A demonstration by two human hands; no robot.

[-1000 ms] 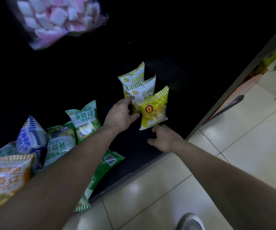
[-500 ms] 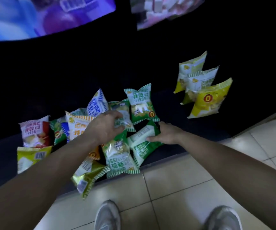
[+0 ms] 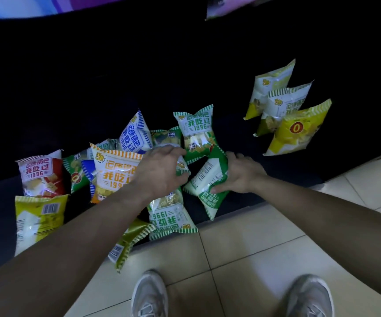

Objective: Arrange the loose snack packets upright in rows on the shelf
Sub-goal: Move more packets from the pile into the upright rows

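Observation:
A heap of loose snack packets lies on the dark bottom shelf [image 3: 242, 143]. My right hand [image 3: 242, 175] grips a green packet [image 3: 210, 179] that lies back side up near the shelf's front edge. My left hand [image 3: 159, 170] lies over a green packet [image 3: 181, 167] in the middle of the heap, fingers curled onto it. An orange packet [image 3: 114, 172], a blue one [image 3: 134, 133] and an upright green one [image 3: 196, 131] surround that hand. Three yellow packets [image 3: 294, 131] stand upright in a row at the right.
A red packet [image 3: 39, 175] and a yellow-green one [image 3: 38, 216] lie at the left. Two packets [image 3: 171, 216] overhang the shelf's front edge above the tiled floor [image 3: 265, 248]. My shoes [image 3: 149, 296] stand just below. Bright bags hang on the level above.
The view swung left from the yellow row to the heap. Both hands left the yellow packets; my right hand now grips a green packet and my left has settled on another.

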